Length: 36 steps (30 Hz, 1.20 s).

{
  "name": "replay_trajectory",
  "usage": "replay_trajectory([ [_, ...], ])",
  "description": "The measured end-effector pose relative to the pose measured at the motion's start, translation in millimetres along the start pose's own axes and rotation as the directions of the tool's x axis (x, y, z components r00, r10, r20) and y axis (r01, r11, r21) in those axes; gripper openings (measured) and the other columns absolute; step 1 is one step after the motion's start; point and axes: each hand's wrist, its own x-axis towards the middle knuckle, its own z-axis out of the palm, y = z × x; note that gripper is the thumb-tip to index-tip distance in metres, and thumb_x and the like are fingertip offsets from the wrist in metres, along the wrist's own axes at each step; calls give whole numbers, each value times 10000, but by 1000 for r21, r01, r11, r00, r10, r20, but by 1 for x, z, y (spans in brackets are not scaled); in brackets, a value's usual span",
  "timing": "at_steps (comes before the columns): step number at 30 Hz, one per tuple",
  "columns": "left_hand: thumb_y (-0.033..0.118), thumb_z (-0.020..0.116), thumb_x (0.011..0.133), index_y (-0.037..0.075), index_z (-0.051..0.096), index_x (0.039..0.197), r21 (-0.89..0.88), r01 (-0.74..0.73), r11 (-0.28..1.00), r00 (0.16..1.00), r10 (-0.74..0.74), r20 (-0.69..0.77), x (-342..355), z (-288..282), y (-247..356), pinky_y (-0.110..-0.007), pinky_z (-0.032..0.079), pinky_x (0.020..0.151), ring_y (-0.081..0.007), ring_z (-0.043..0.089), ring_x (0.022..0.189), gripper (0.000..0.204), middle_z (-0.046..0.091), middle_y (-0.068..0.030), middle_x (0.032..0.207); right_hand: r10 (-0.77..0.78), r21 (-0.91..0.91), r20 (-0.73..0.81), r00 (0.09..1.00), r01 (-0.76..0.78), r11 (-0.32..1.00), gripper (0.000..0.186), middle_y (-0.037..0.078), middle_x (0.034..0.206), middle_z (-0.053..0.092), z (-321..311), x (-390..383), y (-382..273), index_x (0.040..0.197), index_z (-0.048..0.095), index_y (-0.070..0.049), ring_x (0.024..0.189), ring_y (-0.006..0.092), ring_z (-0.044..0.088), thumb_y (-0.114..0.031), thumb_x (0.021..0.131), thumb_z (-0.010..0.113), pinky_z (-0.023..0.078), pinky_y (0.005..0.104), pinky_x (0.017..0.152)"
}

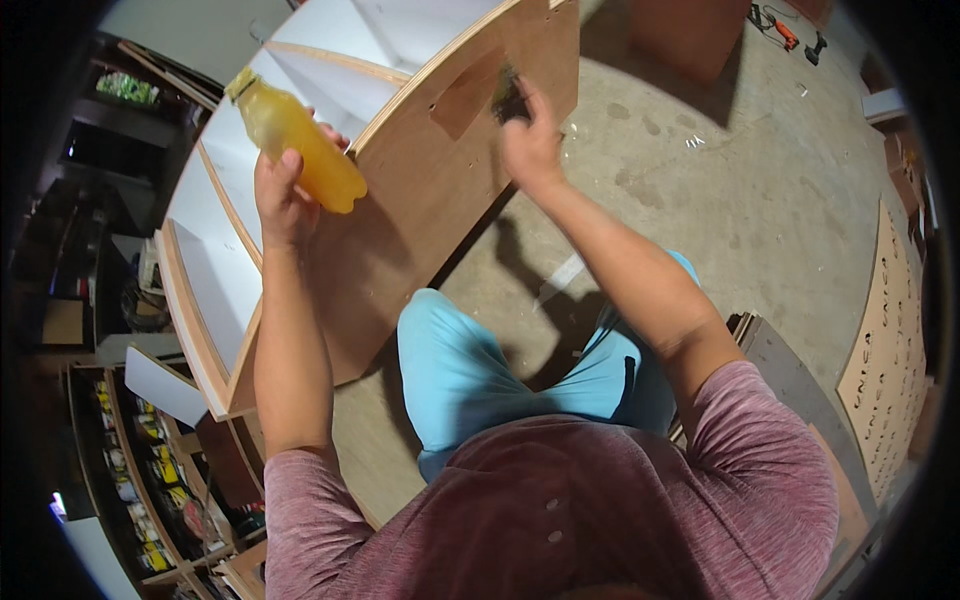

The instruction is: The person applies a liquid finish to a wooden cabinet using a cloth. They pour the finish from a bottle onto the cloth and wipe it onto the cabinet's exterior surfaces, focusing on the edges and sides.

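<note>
My left hand (285,190) is wrapped round a clear plastic bottle (315,155) of yellow liquid, tilted with its narrow yellow-stained neck to the upper left. It is held up in front of a wooden cabinet with white-lined compartments (325,85). My right hand (532,140) is closed on a small dark object (509,97) with a greenish tip, too blurred to name. That object is at the plywood side panel (390,230), beside a darker brown patch (470,98). Whether it touches the wood I cannot tell.
Shelves with yellow-labelled items (160,460) stand at the lower left. Boards (790,380) lean close by my right side, and a lettered sheet (885,370) is farther right. An orange power tool (785,35) lies on the concrete floor (720,190) at the far right.
</note>
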Motion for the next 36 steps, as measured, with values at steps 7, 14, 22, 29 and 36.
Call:
replay_trajectory([
  [7, 420, 649, 827, -33, 449, 1266, -37, 7, 999, 1000, -6, 21, 9, 7, 7, -388, 516, 842, -271, 628, 922, 661, 624, -152, 974, -205, -259, 153, 967, 240, 936, 562, 237, 1256, 494, -11, 82, 51, 1321, 457, 1, 1181, 375, 486, 4, 760, 479, 390, 419, 1021],
  [14, 445, 637, 826, -35, 442, 1266, -118, -3, 993, 1000, 0, -25, 5, -11, 9, -384, 514, 834, -272, 624, 904, 680, 618, -150, 953, -99, -318, 321, 942, 206, 925, 678, 254, 1301, 401, 54, -65, -27, 1365, 351, -16, 1225, 429, 407, 53, 718, 543, 354, 463, 1047],
  [22, 456, 613, 833, -27, 434, 1269, -123, 24, 992, 1000, -24, 3, 7, -1, 4, -387, 515, 831, -275, 623, 897, 675, 614, -150, 950, 16, -298, 435, 900, 127, 946, 929, 265, 1352, 304, 98, -172, -53, 1388, 248, 6, 1230, 475, 344, -42, 619, 768, 343, 518, 1037],
  [29, 418, 565, 865, 12, 408, 1305, -249, 104, 963, 994, -96, 45, 7, -6, -4, -435, 464, 918, -277, 585, 968, 619, 589, -146, 1004, -99, 29, 432, 896, 96, 995, 606, 260, 1211, 469, 68, -186, -53, 1276, 441, 44, 1172, 432, 447, 94, 672, 448, 373, 457, 1043],
  [36, 424, 541, 878, 11, 433, 1271, -250, 75, 965, 997, -74, 15, 9, -9, -1, -440, 504, 876, -290, 604, 933, 581, 604, -143, 966, 53, -85, 51, 997, -48, 995, 577, 219, 1296, 469, 15, -1, -21, 1328, 438, 44, 1238, 337, 458, 32, 751, 426, 351, 380, 1075],
])
